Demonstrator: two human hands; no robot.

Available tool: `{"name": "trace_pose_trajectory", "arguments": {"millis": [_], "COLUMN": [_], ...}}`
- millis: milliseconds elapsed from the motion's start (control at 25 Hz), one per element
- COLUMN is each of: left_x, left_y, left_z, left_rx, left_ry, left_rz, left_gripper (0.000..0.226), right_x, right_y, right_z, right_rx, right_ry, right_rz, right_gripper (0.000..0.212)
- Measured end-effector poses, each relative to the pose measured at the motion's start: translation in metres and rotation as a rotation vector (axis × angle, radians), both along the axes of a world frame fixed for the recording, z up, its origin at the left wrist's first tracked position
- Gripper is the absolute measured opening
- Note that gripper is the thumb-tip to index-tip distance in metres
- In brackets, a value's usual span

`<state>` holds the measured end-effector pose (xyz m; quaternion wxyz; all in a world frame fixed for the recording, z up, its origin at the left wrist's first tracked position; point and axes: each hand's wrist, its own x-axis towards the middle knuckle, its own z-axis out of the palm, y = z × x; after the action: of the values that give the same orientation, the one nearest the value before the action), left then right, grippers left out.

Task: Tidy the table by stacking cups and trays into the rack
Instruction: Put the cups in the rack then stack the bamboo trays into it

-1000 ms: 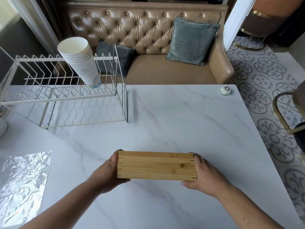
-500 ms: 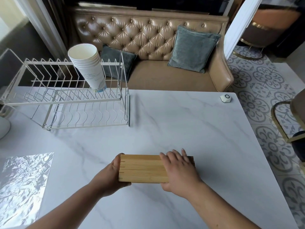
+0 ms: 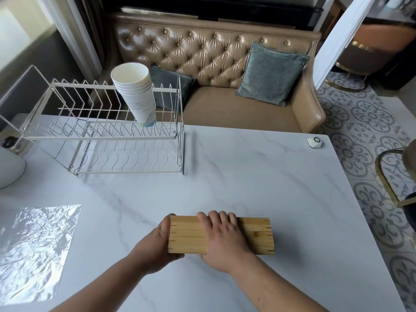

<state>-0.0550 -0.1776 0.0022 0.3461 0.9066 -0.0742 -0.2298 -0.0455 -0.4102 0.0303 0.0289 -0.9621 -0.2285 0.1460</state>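
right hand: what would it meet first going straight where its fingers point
Beyond the wooden trays, the right hand meets only bare table; its line seems to pass just right of the rack, depth unclear.

pale bamboo trays point(image 3: 254, 235), white wire rack point(image 3: 108, 136), grey-veined white marble table point(image 3: 247, 176).

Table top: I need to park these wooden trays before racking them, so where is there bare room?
Bare marble spreads between the rack and the wooden trays, and rightward to the white puck near the far corner. It is crowded at the trays, where the left hand grips their end and the right hand lies across them.
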Motion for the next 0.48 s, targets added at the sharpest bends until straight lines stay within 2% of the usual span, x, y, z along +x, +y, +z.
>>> {"name": "trace_pose_trajectory", "arguments": {"millis": [360, 480], "left_x": [-0.002, -0.002], "left_y": [0.002, 0.009], "left_z": [0.003, 0.005], "left_rx": [-0.037, -0.094], "left_ry": [0.018, 0.046], "left_rz": [0.044, 0.114], "left_gripper": [0.084, 0.096], "right_x": [0.002, 0.003], "right_y": [0.002, -0.002], "right_z": [0.009, 0.015], "right_rx": [0.026, 0.074], "right_ry": [0.041, 0.056], "right_rz": [-0.016, -0.061], "right_gripper": [0.088, 0.090]}}
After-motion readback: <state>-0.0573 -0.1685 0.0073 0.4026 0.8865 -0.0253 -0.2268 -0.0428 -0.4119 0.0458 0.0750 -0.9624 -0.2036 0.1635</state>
